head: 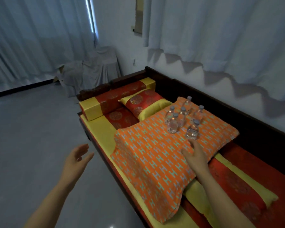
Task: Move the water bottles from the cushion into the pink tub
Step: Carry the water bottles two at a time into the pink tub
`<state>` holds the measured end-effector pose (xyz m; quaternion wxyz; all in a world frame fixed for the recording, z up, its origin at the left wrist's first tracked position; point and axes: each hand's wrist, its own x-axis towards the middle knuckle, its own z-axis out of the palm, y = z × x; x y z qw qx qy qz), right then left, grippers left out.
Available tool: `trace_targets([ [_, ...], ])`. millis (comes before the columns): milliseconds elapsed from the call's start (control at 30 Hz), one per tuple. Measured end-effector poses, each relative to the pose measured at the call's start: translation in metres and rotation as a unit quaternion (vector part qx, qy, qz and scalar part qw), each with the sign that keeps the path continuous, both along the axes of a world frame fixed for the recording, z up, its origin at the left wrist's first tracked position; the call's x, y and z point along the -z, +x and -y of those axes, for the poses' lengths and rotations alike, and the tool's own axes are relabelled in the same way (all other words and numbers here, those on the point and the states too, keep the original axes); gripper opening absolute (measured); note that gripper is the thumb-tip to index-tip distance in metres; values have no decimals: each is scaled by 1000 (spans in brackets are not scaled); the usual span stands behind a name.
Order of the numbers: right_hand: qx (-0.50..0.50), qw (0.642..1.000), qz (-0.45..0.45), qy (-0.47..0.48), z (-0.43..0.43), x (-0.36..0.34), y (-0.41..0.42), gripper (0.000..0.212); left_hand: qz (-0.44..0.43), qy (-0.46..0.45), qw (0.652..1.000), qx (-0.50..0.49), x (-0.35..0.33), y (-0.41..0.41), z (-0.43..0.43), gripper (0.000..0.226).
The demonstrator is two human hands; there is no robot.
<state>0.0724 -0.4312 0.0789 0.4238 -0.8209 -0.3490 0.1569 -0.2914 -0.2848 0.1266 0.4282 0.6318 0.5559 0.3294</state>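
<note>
Nearest bottle [192,131] — just beyond right fingers [193,145]

I find no readable text, brand, number or sign anywhere in the head view. The water bottles [183,116] near the far right corner of the orange cushion [155,153] carry labels; the nearest bottle [192,130] shows a pale band with dark marks, probably print, but too blurred for me to read. The cushion's repeated teal figure resembles the letter H; I log it as woven pattern, not lettering. Round gold medallions on the red pillow [141,102]: ornament only, illegible.
</note>
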Motion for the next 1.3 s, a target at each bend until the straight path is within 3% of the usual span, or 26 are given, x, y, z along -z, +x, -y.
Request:
trace_targets([
  [267, 129, 990, -56, 18, -86, 27, 4, 56, -1, 9, 981, 193, 7, 77, -184, 43],
  [533, 236, 969, -74, -16, -119, 44, 21, 56, -1, -29, 948, 318, 43, 174, -275, 42],
  [767, 268, 961, -58, 30, -157, 56, 59, 49, 16, -57, 912, 406, 82, 287, -303, 45],
  [867, 266, 960, -83, 19, -185, 65, 80, 79, 1, -55, 892, 448, 95, 332, -315, 49],
  [967, 268, 957, -108, -24, -213, 77, 96, 92, 1, -70, 879, 471, 110, 374, -323, 55],
  [1133, 263, 961, -81, -40, -248, 102, 113, 88, -3, -102, 852, 514, 142, 429, -322, 67],
  [1300, 254, 965, -42, -51, -264, 126, 122, 81, -21, -100, 796, 597, 177, 478, -333, 86],
])
